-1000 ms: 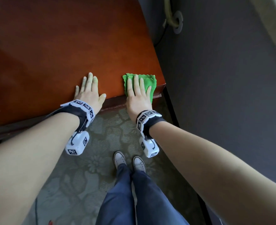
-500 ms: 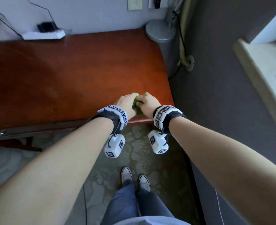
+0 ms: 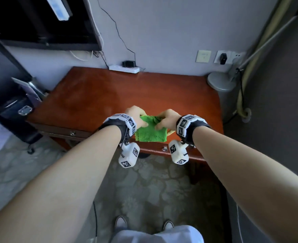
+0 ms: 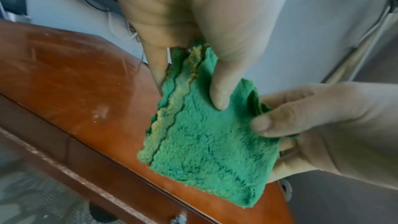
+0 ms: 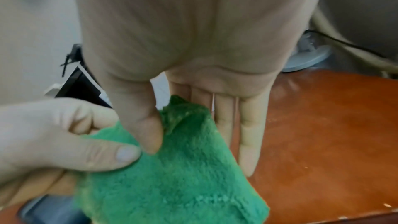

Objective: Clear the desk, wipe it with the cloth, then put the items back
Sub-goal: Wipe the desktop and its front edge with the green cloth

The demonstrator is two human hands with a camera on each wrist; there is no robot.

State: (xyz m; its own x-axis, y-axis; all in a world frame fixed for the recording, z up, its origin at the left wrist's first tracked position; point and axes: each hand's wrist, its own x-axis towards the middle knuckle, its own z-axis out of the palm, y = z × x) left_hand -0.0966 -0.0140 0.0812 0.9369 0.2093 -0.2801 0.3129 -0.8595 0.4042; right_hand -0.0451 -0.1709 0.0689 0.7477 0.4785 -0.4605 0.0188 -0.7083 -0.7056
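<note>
A folded green cloth (image 3: 150,134) hangs just above the near edge of the red-brown wooden desk (image 3: 109,95). My left hand (image 3: 136,117) pinches its upper left part, thumb on the front face (image 4: 219,94). From the other side, my right hand (image 3: 167,119) pinches the upper right corner. In the right wrist view the cloth (image 5: 183,176) sits between the right thumb and the fingers behind it. A yellowish inner layer shows along the cloth's folded edge (image 4: 172,108). No loose items lie on the desk top.
A white power strip (image 3: 123,68) lies at the desk's back edge against the wall. A grey lamp base (image 3: 221,81) stands at the back right corner, with a hose and cables beside it. A dark chair (image 3: 13,109) is at the left. Drawer knobs (image 3: 164,148) face me.
Both hands lay flat on the desk, the right one pressing the cloth. They then came together on the cloth, and now hold it up between them. My view has tilted up.
</note>
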